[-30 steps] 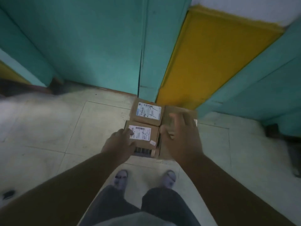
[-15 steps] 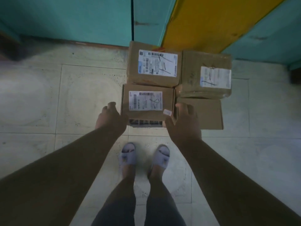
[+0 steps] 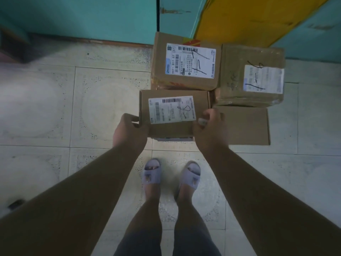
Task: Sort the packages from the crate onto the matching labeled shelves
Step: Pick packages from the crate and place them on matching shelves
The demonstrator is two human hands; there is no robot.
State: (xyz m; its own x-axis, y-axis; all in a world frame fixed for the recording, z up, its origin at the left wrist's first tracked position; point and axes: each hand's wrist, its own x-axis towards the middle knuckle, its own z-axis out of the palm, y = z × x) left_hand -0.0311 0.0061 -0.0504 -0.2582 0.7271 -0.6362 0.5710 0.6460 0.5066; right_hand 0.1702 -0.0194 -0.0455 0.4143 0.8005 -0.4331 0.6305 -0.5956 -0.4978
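Several cardboard packages are stacked on the tiled floor in front of me. The near-left box point(image 3: 173, 111), brown with a white barcode label, is gripped at both ends. My left hand point(image 3: 129, 132) clamps its left end and my right hand point(image 3: 210, 126) clamps its right end. It rests on top of another package whose printed edge point(image 3: 173, 139) shows just beneath. Behind it stands a larger labeled box point(image 3: 186, 61). To the right a taped box point(image 3: 251, 74) lies on a plain flat box point(image 3: 247, 126). No crate or shelf labels are visible.
Teal panels point(image 3: 92, 15) and a yellow panel point(image 3: 249, 17) rise right behind the stack. My feet in grey slippers point(image 3: 171, 174) stand just short of the boxes. Pale floor tiles point(image 3: 46, 108) spread left and right. A small dark object point(image 3: 15, 204) lies at the far left.
My view has tilted down and come closer to the stack. Both hands have moved from beside the near-left box to closing on its two ends.
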